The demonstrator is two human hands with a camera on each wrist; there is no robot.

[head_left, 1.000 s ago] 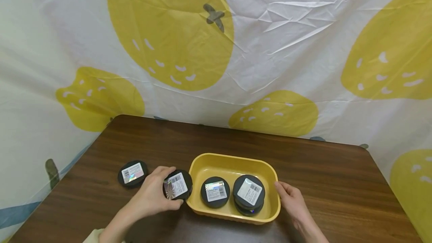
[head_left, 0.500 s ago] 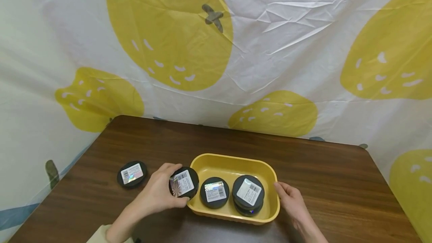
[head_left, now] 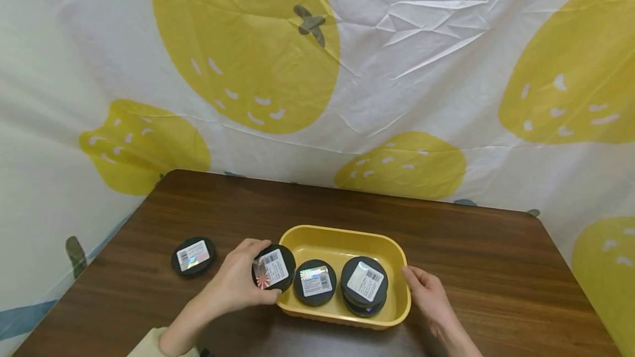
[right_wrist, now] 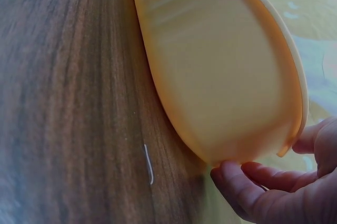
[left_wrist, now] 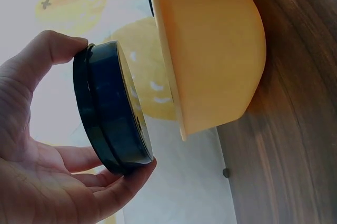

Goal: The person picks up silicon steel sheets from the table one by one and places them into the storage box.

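Observation:
My left hand point(head_left: 237, 279) grips a flat, round black tin point(head_left: 273, 268) by its edge, thumb on one side and fingers on the other. The labelled face looks up, and the tin overlaps the left rim of a yellow plastic tub point(head_left: 347, 230) in the head view. From the left wrist, that same tin point(left_wrist: 113, 108) is seen apart from the tub's wall point(left_wrist: 210, 50). Inside the tub lie a labelled tin point(head_left: 315, 283) and, to its right, a stack of tins point(head_left: 364, 285). The right hand point(head_left: 430, 297) pinches the tub's right rim, with its fingers against the outer wall point(right_wrist: 226, 77).
Another labelled black tin point(head_left: 193, 257) lies on the brown wooden table point(head_left: 238, 208), left of the left hand. Behind the table hangs a white cloth point(head_left: 377, 92) with yellow fruit prints. A thin white strip point(right_wrist: 148, 164) shows on the wood in the right wrist view.
The left hand has carried its tin rightward and slightly up, from beside the tub to over its left rim. The right hand stays at the right rim.

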